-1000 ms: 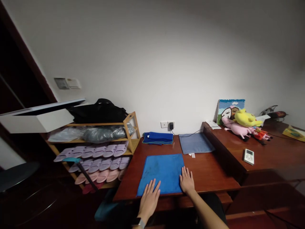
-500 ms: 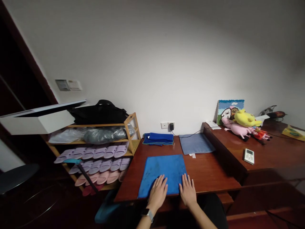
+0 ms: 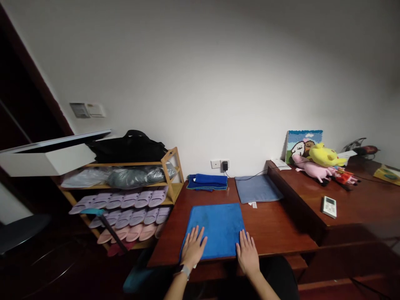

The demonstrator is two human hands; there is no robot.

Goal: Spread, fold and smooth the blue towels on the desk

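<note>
A bright blue cloth [image 3: 220, 227] lies spread flat on the reddish-brown wooden table [image 3: 265, 227], its near edge along the table's front. My left hand [image 3: 193, 246] rests on the cloth's near left corner with fingers spread. On that wrist is a watch. At the cloth's near right edge, my right hand [image 3: 248, 252] lies palm down, fingers stretched out and partly on the wood. Neither hand grips anything. Faint darker patches show on the cloth's upper left.
Behind lie a folded dark blue cloth [image 3: 208, 180] and a grey-blue cloth [image 3: 258, 188] with a white tag. A charger [image 3: 225, 166] is plugged into the wall. Slippers fill the rack [image 3: 168, 179] at left. Plush toys [image 3: 312, 168] and a white remote [image 3: 329, 206] sit on the raised desk [image 3: 353, 200].
My left hand has slid left across the cloth to its near left corner, fingers spreading wider. My right hand has stayed almost in place. The view has shifted slightly.
</note>
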